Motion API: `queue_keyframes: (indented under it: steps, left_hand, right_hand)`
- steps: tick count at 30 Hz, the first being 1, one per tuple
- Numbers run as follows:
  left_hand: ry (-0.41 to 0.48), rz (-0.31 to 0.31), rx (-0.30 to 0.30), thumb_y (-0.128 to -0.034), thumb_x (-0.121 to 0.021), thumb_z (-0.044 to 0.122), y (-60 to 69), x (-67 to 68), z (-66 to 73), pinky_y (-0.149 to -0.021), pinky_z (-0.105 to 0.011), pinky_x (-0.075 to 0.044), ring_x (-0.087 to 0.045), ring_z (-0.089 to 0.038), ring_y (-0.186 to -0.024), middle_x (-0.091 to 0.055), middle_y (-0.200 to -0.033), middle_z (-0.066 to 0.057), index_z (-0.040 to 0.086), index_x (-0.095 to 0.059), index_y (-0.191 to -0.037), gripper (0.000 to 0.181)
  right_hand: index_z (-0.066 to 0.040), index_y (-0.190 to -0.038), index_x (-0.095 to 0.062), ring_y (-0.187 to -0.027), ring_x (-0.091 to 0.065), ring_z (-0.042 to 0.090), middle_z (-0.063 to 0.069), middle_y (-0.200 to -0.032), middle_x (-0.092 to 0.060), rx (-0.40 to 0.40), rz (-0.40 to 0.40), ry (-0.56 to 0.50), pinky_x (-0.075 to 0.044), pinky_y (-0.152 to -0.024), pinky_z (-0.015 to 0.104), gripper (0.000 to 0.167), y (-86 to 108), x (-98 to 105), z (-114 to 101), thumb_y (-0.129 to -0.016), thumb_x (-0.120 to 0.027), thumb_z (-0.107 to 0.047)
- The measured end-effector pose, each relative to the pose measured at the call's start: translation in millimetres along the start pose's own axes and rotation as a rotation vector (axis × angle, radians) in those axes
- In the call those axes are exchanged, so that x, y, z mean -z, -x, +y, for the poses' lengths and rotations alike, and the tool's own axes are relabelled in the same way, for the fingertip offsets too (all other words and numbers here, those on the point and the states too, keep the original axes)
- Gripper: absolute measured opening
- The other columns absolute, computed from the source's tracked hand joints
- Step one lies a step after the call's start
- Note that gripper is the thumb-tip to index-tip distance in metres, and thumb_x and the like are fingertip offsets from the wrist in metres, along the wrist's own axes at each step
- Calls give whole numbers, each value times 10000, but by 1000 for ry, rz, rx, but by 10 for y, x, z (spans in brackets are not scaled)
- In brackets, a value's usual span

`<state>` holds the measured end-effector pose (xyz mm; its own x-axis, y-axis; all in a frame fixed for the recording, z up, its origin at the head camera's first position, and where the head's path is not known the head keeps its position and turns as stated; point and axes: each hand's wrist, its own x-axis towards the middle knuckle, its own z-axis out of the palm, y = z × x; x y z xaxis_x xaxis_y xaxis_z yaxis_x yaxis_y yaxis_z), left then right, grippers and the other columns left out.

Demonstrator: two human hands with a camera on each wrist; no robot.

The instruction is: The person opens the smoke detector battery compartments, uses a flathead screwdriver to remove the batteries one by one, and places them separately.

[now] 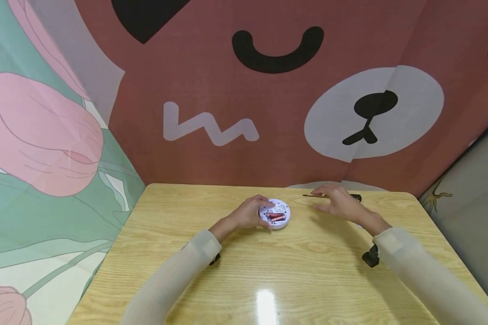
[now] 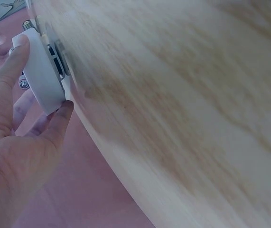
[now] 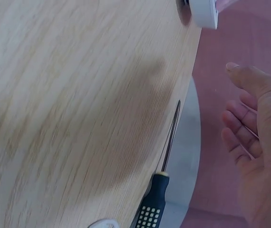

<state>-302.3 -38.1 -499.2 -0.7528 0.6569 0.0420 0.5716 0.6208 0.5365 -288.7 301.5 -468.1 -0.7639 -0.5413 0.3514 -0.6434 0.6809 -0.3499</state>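
Note:
My left hand [image 1: 250,213] holds a round white battery-powered device [image 1: 283,208] by its edge, thumb on one side and fingers on the other. Its open battery bay faces up in the head view, with red batteries [image 1: 276,217] inside. The left wrist view shows the device's white side [image 2: 42,71] between the thumb and fingers. Over the far right of the table, my right hand [image 1: 341,205] hovers with loosely bent fingers and holds nothing. Below it lies a screwdriver [image 3: 154,197] with a black, white-dotted handle and a thin metal shaft.
A small white piece [image 3: 104,223], partly cut off, lies near the screwdriver handle. The wooden table [image 1: 293,280] ends at a printed cloth backdrop [image 1: 211,167] just beyond both hands. Another cloth hangs at the left.

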Motion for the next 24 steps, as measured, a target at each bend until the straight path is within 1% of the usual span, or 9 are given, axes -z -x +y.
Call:
queue_keyframes:
  steps: [6, 11, 18, 24]
  left_hand:
    - [0, 5, 1, -777, -972, 352, 1, -4, -4, -1204, -451, -407, -536, -312, -1400, -574, -1503, -141, 124, -657, -1456, 783]
    - [1, 3, 0, -782, -969, 349, -2, -9, -7, -1206, -457, -404, -536, -313, -1403, -573, -1509, -140, 132, -651, -1464, 783]
    - [9, 6, -2, -778, -972, 347, 3, 7, 5, -1211, -468, -393, -532, -310, -1416, -579, -1517, -142, 129, -656, -1460, 782]
    - [12, 29, -44, -759, -987, 308, 10, 8, -2, -1203, -479, -401, -554, -296, -1397, -617, -1474, -147, 96, -690, -1408, 744]
  right_hand:
    - [1, -1157, -763, -958, -721, 300, 146, -1093, -763, 57, 7, -3, -608, -799, 498, 392, -47, -54, -119, -813, -926, -91]
    - [-30, -1143, -769, -956, -725, 263, 99, -1088, -767, 74, -3, 8, -612, -793, 465, 394, -93, -113, -213, -808, -939, -149]
    - [-26, -1165, -770, -989, -725, 273, 88, -1116, -760, 109, -27, -22, -609, -835, 460, 404, -156, -169, -372, -819, -929, -164]
    - [-16, -1176, -779, -1054, -719, 266, 100, -1136, -756, 128, -50, -56, -606, -892, 489, 391, -212, -237, -520, -832, -918, -140]
